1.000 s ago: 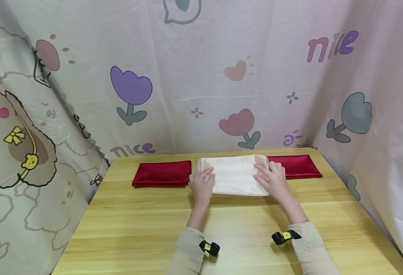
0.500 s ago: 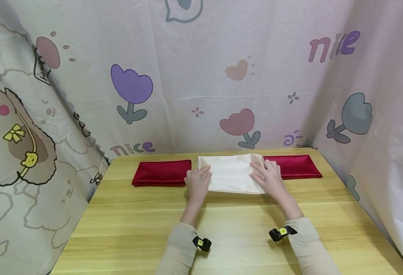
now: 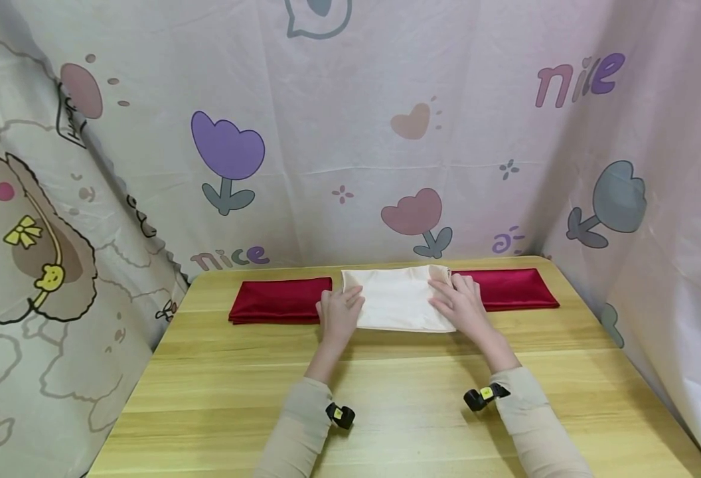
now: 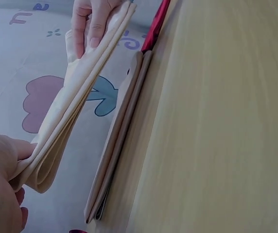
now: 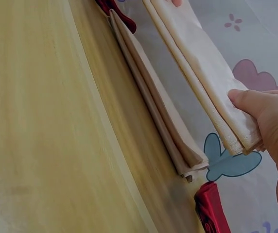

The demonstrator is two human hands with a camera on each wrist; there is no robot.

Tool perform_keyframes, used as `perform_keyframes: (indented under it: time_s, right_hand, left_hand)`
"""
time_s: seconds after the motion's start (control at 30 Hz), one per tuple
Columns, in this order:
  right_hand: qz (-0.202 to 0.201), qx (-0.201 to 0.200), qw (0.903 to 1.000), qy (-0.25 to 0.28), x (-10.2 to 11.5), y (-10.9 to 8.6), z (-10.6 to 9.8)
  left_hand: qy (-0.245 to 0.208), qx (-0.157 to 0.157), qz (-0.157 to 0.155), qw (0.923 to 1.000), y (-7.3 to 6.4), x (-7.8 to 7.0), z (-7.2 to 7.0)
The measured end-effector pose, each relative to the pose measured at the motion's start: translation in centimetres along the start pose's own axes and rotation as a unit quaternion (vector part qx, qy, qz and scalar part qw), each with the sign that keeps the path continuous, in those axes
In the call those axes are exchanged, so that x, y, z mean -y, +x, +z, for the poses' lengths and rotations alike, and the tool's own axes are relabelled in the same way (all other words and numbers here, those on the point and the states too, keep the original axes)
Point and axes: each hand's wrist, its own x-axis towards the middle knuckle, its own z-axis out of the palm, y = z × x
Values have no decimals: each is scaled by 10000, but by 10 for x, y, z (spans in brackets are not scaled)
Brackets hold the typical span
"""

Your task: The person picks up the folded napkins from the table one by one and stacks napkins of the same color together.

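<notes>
A folded cream cloth [image 3: 401,302] is held level over the far part of the table, between two folded red cloths. My left hand [image 3: 340,312] pinches its left end, thumb on top, and my right hand [image 3: 461,305] grips the right end the same way. Below it lies a second folded beige cloth [image 4: 122,121] on the table, hidden in the head view. Both wrist views show a gap between the two. Loose layers sag at the left end of the held cloth, near my left hand [image 4: 0,170].
One red cloth [image 3: 281,301] lies at the back left of the wooden table [image 3: 404,411], another red cloth [image 3: 518,289] at the back right. A printed curtain [image 3: 326,133] hangs directly behind the table's far edge and along both sides.
Both hands have shifted the cream cloth slightly left and towards the table's far edge, keeping their grip. The red cloths have stayed in place.
</notes>
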Motion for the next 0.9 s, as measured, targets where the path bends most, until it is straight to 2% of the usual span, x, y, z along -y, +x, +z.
perform_keyframes:
  time_s: [0.2, 0.4, 0.5, 0.7, 0.9]
  right_hand:
    - [99, 325, 9994, -120, 1, 4, 2]
    - [8, 378, 9989, -295, 0, 7, 6]
    - [-20, 447, 9984, -348, 0, 9, 7]
    - [-13, 630, 9971, -416, 1, 13, 11]
    - [-21, 785, 9957, -497, 1, 20, 13]
  left_hand:
    - [370, 228, 194, 9989, 6, 4, -2]
    - [710, 369, 388, 9960, 10, 6, -4]
    - [980, 377, 609, 9926, 13, 11, -3]
    - [1438, 284, 1291, 9807, 21, 22, -4]
    - [1693, 448, 1510, 9729, 28, 23, -8]
